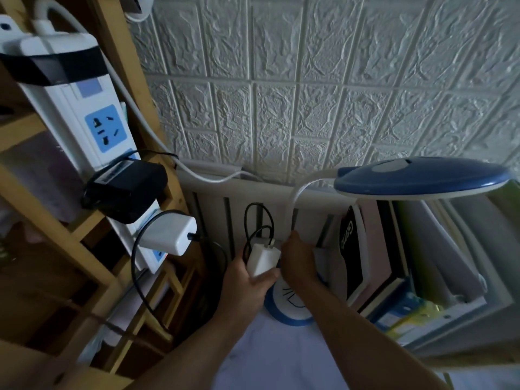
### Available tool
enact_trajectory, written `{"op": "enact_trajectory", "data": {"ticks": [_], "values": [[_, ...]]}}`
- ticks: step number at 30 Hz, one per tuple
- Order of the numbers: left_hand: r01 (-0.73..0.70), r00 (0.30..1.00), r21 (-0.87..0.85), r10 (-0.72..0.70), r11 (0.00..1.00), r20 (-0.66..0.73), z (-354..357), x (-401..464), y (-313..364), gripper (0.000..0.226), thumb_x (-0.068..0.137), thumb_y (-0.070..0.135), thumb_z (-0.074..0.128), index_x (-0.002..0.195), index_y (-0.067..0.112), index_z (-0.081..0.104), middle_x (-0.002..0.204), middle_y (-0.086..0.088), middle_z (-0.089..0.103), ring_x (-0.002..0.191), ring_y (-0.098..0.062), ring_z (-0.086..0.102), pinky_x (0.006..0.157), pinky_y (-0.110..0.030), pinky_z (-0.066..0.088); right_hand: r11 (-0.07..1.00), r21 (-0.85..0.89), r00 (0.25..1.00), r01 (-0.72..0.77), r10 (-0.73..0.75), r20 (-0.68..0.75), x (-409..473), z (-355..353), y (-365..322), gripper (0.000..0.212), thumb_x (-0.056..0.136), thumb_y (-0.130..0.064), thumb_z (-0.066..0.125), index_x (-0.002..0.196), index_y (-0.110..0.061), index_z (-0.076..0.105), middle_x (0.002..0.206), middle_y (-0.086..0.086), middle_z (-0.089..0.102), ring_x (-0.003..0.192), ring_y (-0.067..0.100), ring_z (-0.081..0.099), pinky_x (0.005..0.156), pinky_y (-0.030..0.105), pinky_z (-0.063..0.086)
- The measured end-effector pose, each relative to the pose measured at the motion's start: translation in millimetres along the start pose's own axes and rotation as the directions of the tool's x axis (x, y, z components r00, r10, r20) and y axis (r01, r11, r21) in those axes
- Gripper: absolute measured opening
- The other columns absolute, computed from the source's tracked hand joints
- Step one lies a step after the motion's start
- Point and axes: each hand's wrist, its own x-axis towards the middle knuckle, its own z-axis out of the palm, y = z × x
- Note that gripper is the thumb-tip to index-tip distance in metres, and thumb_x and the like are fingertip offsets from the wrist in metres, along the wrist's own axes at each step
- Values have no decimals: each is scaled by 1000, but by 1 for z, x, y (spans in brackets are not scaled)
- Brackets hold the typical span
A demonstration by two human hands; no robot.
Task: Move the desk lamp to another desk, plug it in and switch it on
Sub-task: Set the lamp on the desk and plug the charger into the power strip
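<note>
The lamp (422, 178) has a blue oval head on a white bendy neck, arching above the right hand (298, 257); its blue-rimmed white base sits under both wrists. The left hand (247, 277) grips a white adapter (264, 258). Whether the right hand is grasping anything cannot be told.

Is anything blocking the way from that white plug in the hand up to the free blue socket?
Nothing visible does. The white adapter sits in the left hand; the black adapter and white charger fill lower sockets beside the route, below the free blue socket.

Both hands forward, left hand (247, 277) in a closed grip (right hand (298, 258) curled alongside)
</note>
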Motion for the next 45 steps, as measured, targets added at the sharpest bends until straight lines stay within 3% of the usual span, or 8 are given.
{"op": "enact_trajectory", "data": {"ticks": [9,18,23,28,34,39,42,45], "values": [[1,999,35,0,999,-40,-2,-20,25,26,73,11,75,92,15,58,78,0,63,69,-8,60,47,-8,47,966,223,991,-131,124,46,-32,-23,-7,22,90,-9,40,72,-6,53,67,9,52,61,18,48,51,22,34],[4,999,4,-4,1000,-43,-3,-45,65,20,75,17,73,90,10,61,84,-9,68,79,-22,67,70,-35,56,907,421,999,-4,-16,45,-73,-68,-51,25,92,-9,42,73,-9,59,64,7,59,58,17,54,46,22,45],[-19,999,-25,18,999,-38,-13,-48,80,42,73,24,76,101,-3,62,88,-17,70,70,-16,66,45,-10,44,804,594,993,28,-89,73,-96,-90,-75,30,96,-25,44,88,-3,64,78,13,63,78,29,62,80,48,54],[-36,999,50,37,998,-35,-20,-51,95,39,76,21,74,108,5,59,93,-12,69,75,-17,64,55,-20,47,815,572,959,87,-225,174,-112,-99,-96,28,93,-20,50,100,3,63,85,14,59,81,27,56,76,38,48],[-105,988,110,116,988,-98,-31,-61,114,19,74,28,75,80,19,59,70,10,60,54,6,58,42,-5,39,857,514,999,41,-42,-10,-104,-104,-105,18,92,-7,46,83,-2,61,70,9,60,67,22,54,69,37,47],[-147,976,43,152,988,-158,-44,-66,136,69,76,30,73,132,11,39,126,-9,58,105,-23,60,88,-26,51,898,415,988,147,-115,-100,-113,-109,-116,20,92,-21,49,86,-10,65,69,2,57,66,16,50,65,33,41],[-216,954,-21,207,976,-219,-49,-68,146,55,79,25,72,119,19,35,90,11,53,74,-1,54,50,2,41,813,537,972,224,-225,-64,-128,-115,-135,31,94,-31,47,75,-12,65,73,8,63,71,18,57,68,28,42],[-220,950,-65,198,973,-243,-54,-66,152,42,81,26,70,107,20,37,80,11,51,66,0,52,42,0,39,801,513,933,310,-360,-3,-141,-118,-149,33,89,-31,56,65,-13,68,70,19,66,61,19,60,60,21,45]]}}
